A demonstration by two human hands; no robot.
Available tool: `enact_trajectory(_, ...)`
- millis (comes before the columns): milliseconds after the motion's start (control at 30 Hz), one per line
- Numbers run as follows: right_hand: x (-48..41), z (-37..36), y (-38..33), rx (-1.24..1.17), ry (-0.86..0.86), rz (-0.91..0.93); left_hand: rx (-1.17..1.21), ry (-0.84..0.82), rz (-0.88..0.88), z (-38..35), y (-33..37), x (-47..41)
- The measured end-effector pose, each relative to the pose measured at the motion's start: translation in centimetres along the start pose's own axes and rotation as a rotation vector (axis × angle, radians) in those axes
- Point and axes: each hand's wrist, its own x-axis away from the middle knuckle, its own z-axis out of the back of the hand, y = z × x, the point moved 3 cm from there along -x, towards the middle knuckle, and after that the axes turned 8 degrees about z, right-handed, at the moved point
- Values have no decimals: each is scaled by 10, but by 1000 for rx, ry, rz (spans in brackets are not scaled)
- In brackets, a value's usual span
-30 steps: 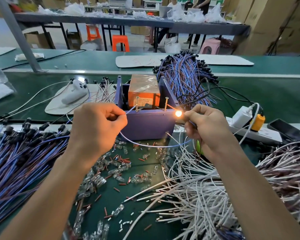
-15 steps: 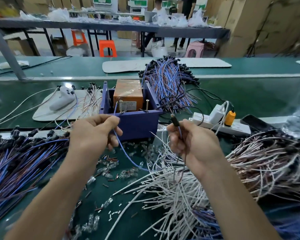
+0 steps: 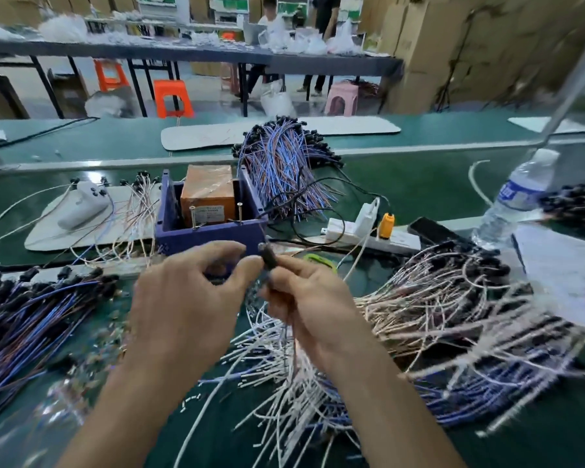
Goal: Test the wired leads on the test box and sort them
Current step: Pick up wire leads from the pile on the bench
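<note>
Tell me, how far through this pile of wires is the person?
Done, it seems: a blue lead bundle lies behind the test box. In hand: the right hand pinches one lead's black cap, the left hand beside it. Left: the white lead heap, if untested.

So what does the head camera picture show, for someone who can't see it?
Two bare hands, the left hand and the right hand, hold a black-tipped lead in front of a purple test box on a green bench. Piles of blue and white wires lie all around.
</note>
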Motion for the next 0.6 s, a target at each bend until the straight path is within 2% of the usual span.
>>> enact_trajectory(67, 3, -9, 2, 35, -43, 40, 268, -229, 173, -11, 6, 0)
enact_trajectory(133, 8, -15, 3, 69, -69, 73, 411, -304, 317, -19, 5, -3)
enact_trajectory(167, 11, -17, 3, 92, -74, 78, 451, -300, 367, -20, 4, -4)
enact_trajectory(233, 16, -20, 2, 94, -51, 58, 372, -212, 377, -15, 0, -8)
enact_trajectory(300, 17, -17, 3, 39, 63, -18, 251, -103, 330, -4, 2, -10)
enact_trajectory(333, 18, -12, 4, 44, 149, -41, 275, -68, 305, 2, 4, -12)
enact_trajectory(367, 19, -5, 5, 125, 237, -39, 368, -54, 286, 6, 6, -13)
enact_trajectory(433, 25, 9, 0, 526, 354, 10, 484, -58, 248, 13, 11, -18)
enact_trajectory(500, 35, 11, -11, 920, 458, 117, 437, -32, 146, 19, 18, -20)
enact_trajectory(533, 40, 9, -16, 1036, 517, 203, 367, -1, 81, 23, 24, -19)
enact_trajectory(600, 48, -1, -27, 1093, 587, 403, 235, 60, -67, 29, 37, -15)
